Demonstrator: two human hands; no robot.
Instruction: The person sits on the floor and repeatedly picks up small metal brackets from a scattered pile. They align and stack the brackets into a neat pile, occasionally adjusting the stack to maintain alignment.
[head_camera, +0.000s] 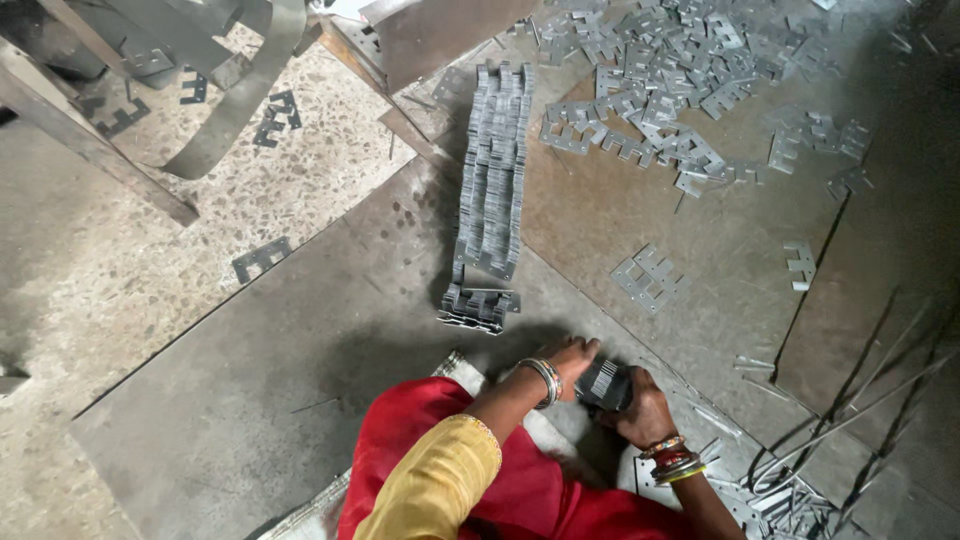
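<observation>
Currently both hands, left hand (572, 358) and right hand (643, 408), clamp one stack (604, 381) of stamped plates near the sheet's (300, 350) lower edge. Risk: uneven pressure may fan the stack; sharp edges could cut fingers.

The small stack of stamped pieces (603, 381) clasped between the left hand (570, 358) and right hand (640, 408) is dull grey sheet metal, matt like the long row of plates (493, 170) at twelve o'clock. Below lies a scuffed, stained metal floor sheet (300, 370). At nine o'clock the speckled stone floor (300, 170) looks rough and dusty.
</observation>
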